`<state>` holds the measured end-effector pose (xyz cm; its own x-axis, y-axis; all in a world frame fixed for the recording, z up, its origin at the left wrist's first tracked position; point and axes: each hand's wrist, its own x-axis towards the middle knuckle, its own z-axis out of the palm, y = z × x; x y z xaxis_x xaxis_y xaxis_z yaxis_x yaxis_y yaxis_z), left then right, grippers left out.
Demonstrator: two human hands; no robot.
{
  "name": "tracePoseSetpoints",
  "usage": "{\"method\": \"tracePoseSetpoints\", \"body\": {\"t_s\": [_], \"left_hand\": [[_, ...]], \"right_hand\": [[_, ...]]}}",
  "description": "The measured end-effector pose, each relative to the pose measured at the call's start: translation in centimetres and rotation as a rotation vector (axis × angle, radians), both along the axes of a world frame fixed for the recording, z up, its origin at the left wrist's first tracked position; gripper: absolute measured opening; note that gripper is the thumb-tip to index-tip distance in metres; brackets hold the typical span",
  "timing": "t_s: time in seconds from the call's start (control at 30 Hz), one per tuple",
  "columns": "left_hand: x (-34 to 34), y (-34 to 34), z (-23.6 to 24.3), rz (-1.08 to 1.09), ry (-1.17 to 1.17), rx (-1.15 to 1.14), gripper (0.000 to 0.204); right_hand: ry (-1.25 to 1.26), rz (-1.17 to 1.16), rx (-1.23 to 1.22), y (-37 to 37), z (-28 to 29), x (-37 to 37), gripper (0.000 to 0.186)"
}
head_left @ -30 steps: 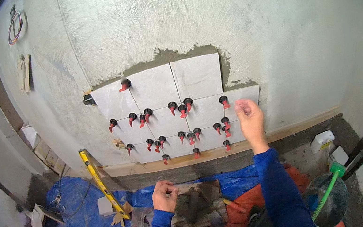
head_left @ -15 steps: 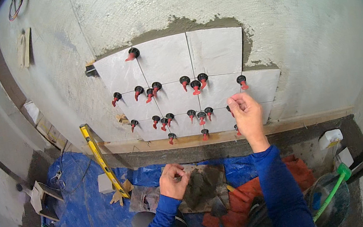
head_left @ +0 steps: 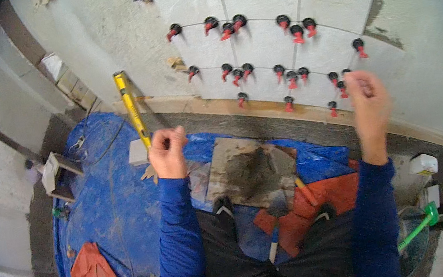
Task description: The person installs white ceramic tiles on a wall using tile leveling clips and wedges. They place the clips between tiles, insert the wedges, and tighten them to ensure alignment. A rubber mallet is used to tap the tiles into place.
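Left hand (head_left: 169, 155) shifts toward ten o'clock, near the level (head_left: 132, 109). Both hands' fingers curl; closure unclear. Right hand (head_left: 370, 106) bumping clips (head_left: 334, 79) at its ten o'clock could shift tiles (head_left: 259, 45).

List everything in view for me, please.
Rectangular wall tiles: several, pale grey, upper right
Knobbed tile clips: about twenty, black and red, on tiles
Long spirit level: one, yellow, left of tiles
Creased sheet: one, blue, on floor
Mortar mound: one, grey, on square board
Trowel: one, blue-white handle, between legs
Cloths: two, orange, lower left, lower centre
Bucket: one, grey, lower right
Long handle: one, green, at bucket
Boxy container: one, white, right
Left hand: one, bare, near spirit level
Right hand: one, bare, near clips
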<state>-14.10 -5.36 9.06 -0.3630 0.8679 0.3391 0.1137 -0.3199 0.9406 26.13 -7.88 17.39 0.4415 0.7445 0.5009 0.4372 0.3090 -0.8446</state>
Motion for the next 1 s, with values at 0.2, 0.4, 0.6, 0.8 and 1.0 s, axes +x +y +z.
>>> {"method": "tracePoseSetpoints", "body": {"t_s": [0.2, 0.4, 0.6, 0.8, 1.0], "left_hand": [[-15.2, -0.3, -4.6, 0.213, -0.002, 0.138, 0.028], [-20.4, -3.5, -30.1, 0.337, 0.358, -0.747, 0.028], [-17.7, -0.4, -44.6, 0.221, 0.723, -0.794, 0.032], [-16.4, 5.5, -44.8, 0.134, 0.83, -1.064, 0.035], [-15.6, 7.7, -42.5, 0.21, 1.112, -1.053, 0.038]], "right_hand": [[-0.186, -0.312, -0.076, -1.2, -0.7, 5.9, 0.029], [-0.118, -0.368, -0.041, -4.4, -2.1, 10.8, 0.031], [-0.203, -0.302, -0.214, -4.0, -6.9, 10.5, 0.034], [-0.281, -0.255, -0.39, -2.3, -8.0, 9.8, 0.032], [-0.298, -0.152, -0.429, -1.0, -9.5, 10.1, 0.026]]}}
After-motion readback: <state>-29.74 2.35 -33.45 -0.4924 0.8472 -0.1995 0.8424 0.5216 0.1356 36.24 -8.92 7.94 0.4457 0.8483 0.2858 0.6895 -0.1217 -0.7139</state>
